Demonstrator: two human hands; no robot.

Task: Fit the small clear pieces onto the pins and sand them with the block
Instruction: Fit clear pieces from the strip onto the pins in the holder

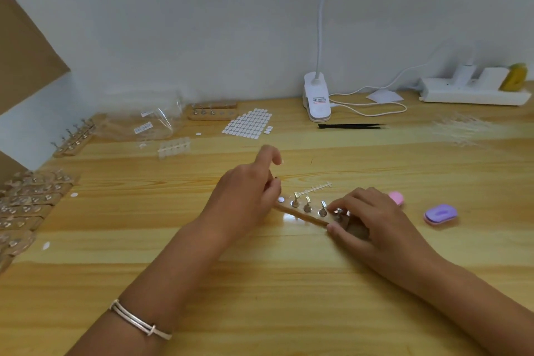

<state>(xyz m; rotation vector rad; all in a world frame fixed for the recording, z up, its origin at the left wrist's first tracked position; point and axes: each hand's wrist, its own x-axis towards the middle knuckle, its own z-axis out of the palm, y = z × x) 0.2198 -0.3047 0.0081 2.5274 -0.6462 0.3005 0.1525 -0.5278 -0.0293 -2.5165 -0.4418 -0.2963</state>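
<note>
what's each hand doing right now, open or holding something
left hand: fingers curled at the left end of the pin strip; grip cannot be told
right hand: holding the right end of the pin strip, thumb in front

A thin double silver bangle circles the left wrist; both forearms bare

A narrow wooden strip with upright metal pins lies on the pale wooden table. The right grip pinches its right end, thumb on the near edge. The left grip sits at its left end, forefinger raised. A purple oval block lies nearby.
</note>
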